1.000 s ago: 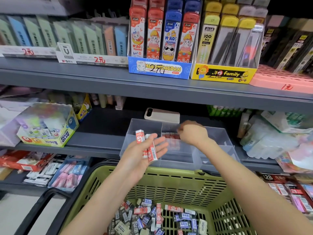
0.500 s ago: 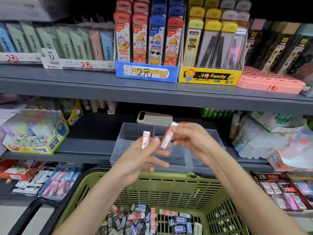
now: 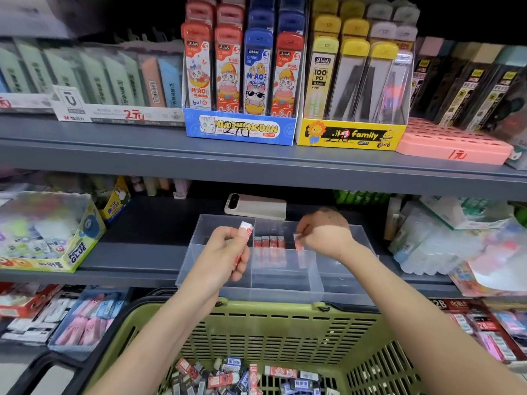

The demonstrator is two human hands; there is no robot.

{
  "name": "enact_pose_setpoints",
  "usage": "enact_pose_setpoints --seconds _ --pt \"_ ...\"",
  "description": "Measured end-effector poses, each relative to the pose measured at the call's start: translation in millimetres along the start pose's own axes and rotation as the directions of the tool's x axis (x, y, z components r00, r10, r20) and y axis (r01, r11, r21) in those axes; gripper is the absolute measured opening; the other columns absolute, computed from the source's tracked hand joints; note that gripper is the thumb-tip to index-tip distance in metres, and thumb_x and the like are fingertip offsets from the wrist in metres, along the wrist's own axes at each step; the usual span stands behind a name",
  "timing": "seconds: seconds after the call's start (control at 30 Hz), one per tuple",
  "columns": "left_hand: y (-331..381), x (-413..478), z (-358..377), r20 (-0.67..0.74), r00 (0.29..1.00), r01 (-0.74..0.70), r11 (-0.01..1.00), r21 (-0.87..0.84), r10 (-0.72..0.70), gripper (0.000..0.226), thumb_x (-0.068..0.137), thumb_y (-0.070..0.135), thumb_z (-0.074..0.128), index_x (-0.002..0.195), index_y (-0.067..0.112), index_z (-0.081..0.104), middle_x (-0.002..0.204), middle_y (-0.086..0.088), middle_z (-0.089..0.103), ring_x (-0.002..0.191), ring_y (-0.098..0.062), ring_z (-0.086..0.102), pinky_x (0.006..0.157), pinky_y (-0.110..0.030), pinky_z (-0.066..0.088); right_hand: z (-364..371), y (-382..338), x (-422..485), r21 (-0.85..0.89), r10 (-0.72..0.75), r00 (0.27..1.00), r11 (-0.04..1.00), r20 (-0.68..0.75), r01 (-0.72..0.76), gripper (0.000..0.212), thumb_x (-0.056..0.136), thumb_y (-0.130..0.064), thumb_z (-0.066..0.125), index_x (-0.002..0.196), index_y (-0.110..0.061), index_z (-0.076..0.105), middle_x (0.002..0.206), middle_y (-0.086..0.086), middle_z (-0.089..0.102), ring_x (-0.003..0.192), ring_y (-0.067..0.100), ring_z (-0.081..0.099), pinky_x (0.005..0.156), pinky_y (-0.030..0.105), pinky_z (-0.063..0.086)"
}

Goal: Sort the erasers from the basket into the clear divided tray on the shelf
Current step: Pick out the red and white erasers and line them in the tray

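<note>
Left hand [image 3: 225, 252]: the fingers are curled round a red-and-white eraser [image 3: 245, 230] held upright – its white end pokes out above the thumb.
Right hand [image 3: 325, 235]: knuckles up, fingertips turned down and pinching a second eraser [image 3: 298, 243], blurred and only partly seen below them.
Second eraser: it is over the middle compartment, at the right end of the row of erasers [image 3: 269, 242]. Whether it touches that row cannot be told.
Row of erasers: they stand on end in the middle compartment, between the two hands and just left of the right fingers.
Clear divided tray [image 3: 285, 295]: it sits on the lower shelf [image 3: 137, 252], under both hands. Its left compartment lies behind the left fingers, its right one beneath the right wrist.
Basket [image 3: 285, 332]: green and slotted, it is below both forearms and nearer than the fingers.
Loose erasers [image 3: 228, 377]: a heap on the basket's bottom – well apart from either hand's fingers.
Flat device [image 3: 255, 206]: it lies on the shelf behind the tray, beyond the fingers.
</note>
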State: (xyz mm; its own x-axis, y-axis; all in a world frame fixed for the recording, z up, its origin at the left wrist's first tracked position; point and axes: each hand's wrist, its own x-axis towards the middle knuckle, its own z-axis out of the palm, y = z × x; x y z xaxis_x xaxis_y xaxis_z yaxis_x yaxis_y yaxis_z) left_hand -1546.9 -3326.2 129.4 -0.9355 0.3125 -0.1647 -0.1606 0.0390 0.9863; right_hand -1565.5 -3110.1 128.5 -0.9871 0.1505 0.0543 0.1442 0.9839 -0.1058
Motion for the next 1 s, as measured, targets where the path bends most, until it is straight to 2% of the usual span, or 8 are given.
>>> enact_pose_setpoints --seconds 0.17,0.3,0.43,0.5,0.57,0.67,0.9,1.0 --pt "-0.4 3.3 -4.8 0.008 0.998 -0.07 0.998 0.002 0.07 0.039 0.077 0.052 0.059 0.098 0.019 0.063 0.072 0.01 0.062 0.07 -0.004 0.055 0.074 -0.021 0.049 -1.9 3.4 9.6 -0.506 -0.216 0.966 0.823 0.14 0.257 0.036 0.092 -0.041 0.041 0.109 -0.022 0.067 0.116 0.001 0.055 0.116 0.024 0.036 0.085 0.031 0.029" --pt "6.5 6.5 -2.9 -0.001 0.995 -0.098 0.995 0.017 0.098 0.052 0.059 0.063 0.062 0.093 0.024 0.069 0.064 0.016 0.059 0.06 0.002 0.051 0.063 -0.016 0.045 1.2 11.4 9.8 -0.5 -0.202 0.968 0.829 0.15 0.251 0.042 0.096 -0.046 0.033 0.115 -0.028 0.065 0.121 0.002 0.052 0.118 0.025 0.036 0.093 0.034 0.031" --pt "6.7 17.1 7.5 -0.058 0.997 -0.05 0.999 0.007 0.05 0.032 0.08 0.045 0.065 0.092 0.016 0.071 0.073 0.008 0.068 0.066 -0.003 0.062 0.071 -0.025 0.052 5.1 16.2 -0.1 -0.406 -0.208 0.978 0.895 -0.014 0.185 0.033 0.092 -0.044 0.043 0.114 -0.03 0.064 0.118 0.001 0.055 0.115 0.024 0.039 0.093 0.031 0.03" --pt "6.6 21.6 14.4 -0.064 0.997 -0.042 0.999 0.003 0.042 0.026 0.089 0.033 0.061 0.09 0.008 0.069 0.073 0.0 0.069 0.06 -0.004 0.064 0.062 -0.021 0.054 6.4 12.7 -5.8 -0.264 -0.216 0.965 0.949 -0.148 0.172 0.028 0.092 -0.034 0.047 0.112 -0.028 0.067 0.114 0.0 0.06 0.111 0.024 0.043 0.089 0.027 0.032" --pt "6.4 25.4 21.6 -0.059 0.998 -0.037 0.999 -0.011 0.036 0.025 0.091 0.028 0.061 0.086 0.005 0.067 0.069 -0.002 0.069 0.055 -0.005 0.064 0.054 -0.018 0.052 2.2 4.6 -14.4 0.208 -0.102 0.959 0.965 -0.263 0.16 0.023 0.091 -0.025 0.054 0.106 -0.022 0.071 0.103 0.0 0.067 0.1 0.021 0.054 0.083 0.021 0.037" --pt "7.5 29.2 32.8 -0.031 0.999 -0.028 0.998 -0.051 0.027 0.025 0.091 0.025 0.061 0.085 0.001 0.067 0.063 0.001 0.07 0.053 -0.006 0.064 0.051 -0.018 0.052 -10.8 -8.5 -29.3 0.847 -0.1 0.993 0.521 -0.061 0.104 0.016 0.092 -0.021 0.057 0.099 -0.029 0.069 0.09 -0.015 0.069 0.087 0.0 0.063 0.072 0.012 0.044" --pt "9.9 36.9 43.7 0.052 0.994 -0.09 0.995 -0.037 0.092 0.021 0.092 0.023 0.059 0.094 0.006 0.072 0.077 -0.004 0.074 0.07 -0.014 0.069 0.067 -0.027 0.058 -10.5 -12.2 -33.0 0.97 -0.039 0.998 0.238 -0.044 0.052 0.01 0.088 -0.014 0.062 0.087 -0.02 0.069 0.078 -0.008 0.071 0.07 0.003 0.06 0.065 0.017 0.047" --pt "-1.4 39.7 34.5 0.04 0.951 -0.288 0.829 0.48 0.308 0.028 0.095 0.031 0.053 0.092 0.011 0.072 0.089 0.0 0.074 0.083 -0.015 0.066 0.074 -0.016 0.046 -9.4 0.9 -21.4 0.949 0.078 0.996 0.314 -0.045 0.018 0.02 0.088 -0.003 0.059 0.083 -0.021 0.066 0.077 -0.005 0.067 0.071 0.01 0.059 0.064 0.015 0.048"
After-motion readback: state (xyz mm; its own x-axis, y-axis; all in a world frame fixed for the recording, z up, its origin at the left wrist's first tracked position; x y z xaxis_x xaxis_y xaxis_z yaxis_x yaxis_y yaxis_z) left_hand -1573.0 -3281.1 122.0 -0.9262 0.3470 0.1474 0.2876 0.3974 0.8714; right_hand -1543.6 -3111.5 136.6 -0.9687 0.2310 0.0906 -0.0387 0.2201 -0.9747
